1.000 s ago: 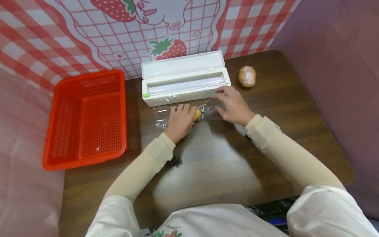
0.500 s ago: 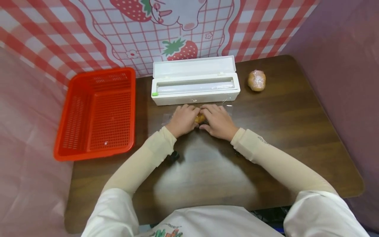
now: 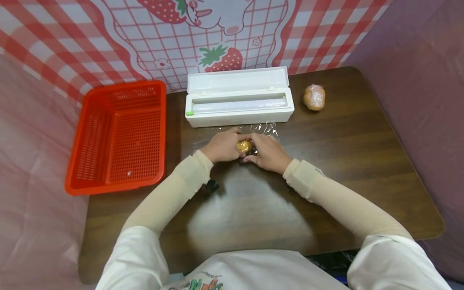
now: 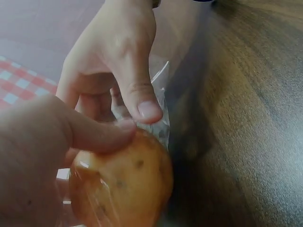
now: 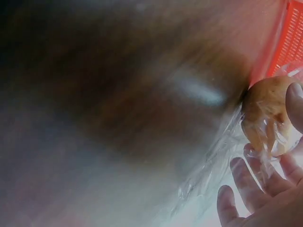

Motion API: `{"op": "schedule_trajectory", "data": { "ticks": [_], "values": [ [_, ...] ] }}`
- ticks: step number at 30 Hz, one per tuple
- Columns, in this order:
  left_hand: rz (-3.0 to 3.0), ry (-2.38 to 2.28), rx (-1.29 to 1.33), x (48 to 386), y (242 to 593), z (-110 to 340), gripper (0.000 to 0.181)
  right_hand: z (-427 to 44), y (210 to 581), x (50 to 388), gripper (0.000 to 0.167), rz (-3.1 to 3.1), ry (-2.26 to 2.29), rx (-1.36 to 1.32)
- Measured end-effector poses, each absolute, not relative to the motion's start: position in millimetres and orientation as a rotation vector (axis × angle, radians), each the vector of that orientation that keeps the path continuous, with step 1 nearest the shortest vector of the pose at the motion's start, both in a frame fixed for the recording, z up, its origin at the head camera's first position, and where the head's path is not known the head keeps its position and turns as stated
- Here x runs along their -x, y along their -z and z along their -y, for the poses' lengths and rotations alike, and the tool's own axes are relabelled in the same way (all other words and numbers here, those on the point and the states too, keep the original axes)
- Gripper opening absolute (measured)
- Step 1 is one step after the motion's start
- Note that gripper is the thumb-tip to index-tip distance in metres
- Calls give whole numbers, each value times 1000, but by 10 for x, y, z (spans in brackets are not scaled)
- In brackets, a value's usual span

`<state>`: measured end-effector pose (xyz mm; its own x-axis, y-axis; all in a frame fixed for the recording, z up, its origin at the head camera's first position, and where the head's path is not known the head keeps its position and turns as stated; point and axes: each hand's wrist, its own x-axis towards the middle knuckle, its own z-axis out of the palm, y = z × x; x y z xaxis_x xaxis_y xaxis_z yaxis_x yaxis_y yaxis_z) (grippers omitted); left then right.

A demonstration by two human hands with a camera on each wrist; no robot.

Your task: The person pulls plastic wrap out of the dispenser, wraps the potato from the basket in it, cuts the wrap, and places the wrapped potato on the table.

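A potato (image 3: pixel 244 146) lies partly covered by clear plastic wrap (image 3: pixel 266 128) in front of the white dispenser box. My left hand (image 3: pixel 222 146) grips it, its thumb pressed on the skin in the left wrist view, where the potato (image 4: pixel 128 182) shows dark spots. My right hand (image 3: pixel 269 153) is close on the other side, thumb and fingers bent around loose wrap at the potato's end. From the right wrist view, crinkled wrap (image 5: pixel 208 168) trails by the spread fingers of the right hand (image 5: pixel 258 191). The left hand's far fingers are mostly hidden.
The white wrap dispenser (image 3: pixel 239 118) stands behind the hands with its lid raised and a roll inside. A red plastic basket (image 3: pixel 162 133) is at the left. Another wrapped potato-like item (image 3: pixel 314 98) sits at the back right of the brown table (image 3: pixel 362 169).
My right hand has come from the dispenser's front to the potato, beside the left hand. Over the last half second the hands shift slightly and more of the potato shows between them.
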<state>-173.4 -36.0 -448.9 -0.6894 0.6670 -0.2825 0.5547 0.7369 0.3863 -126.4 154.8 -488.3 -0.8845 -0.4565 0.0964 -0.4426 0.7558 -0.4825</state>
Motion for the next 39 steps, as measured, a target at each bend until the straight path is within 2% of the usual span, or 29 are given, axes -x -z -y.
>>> {"op": "schedule_trajectory", "data": {
  "ticks": [9, 17, 22, 24, 28, 30, 34, 39],
  "values": [
    [-2377, -577, -841, 1704, 4532, 521, 66, -1469, 4890, 1273, 67, -2808, 910, 810],
    [-2555, -345, -982, 1557, 4513, 599, 72, -1490, 4839, 1353, 56, -2537, 1059, 681],
    [-2789, -76, -1192, 1305, 4506, 665, 64, -1499, 4752, 1439, 52, -2437, 1030, 624],
    [-2806, -22, -1218, 1203, 4535, 688, 67, -1506, 4717, 1472, 50, -2384, 1016, 599],
    [-2809, 17, -1155, 1074, 4626, 711, 87, -1509, 4657, 1520, 50, -2306, 952, 579],
    [-2819, 2, -1118, 1052, 4671, 712, 89, -1500, 4632, 1515, 53, -2325, 888, 621],
    [-2824, -93, -1072, 1086, 4715, 723, 81, -1459, 4602, 1445, 57, -2525, 659, 835],
    [-2736, -259, -956, 1200, 4697, 783, 76, -1361, 4633, 1325, 81, -2708, 252, 1184]
  ]
}}
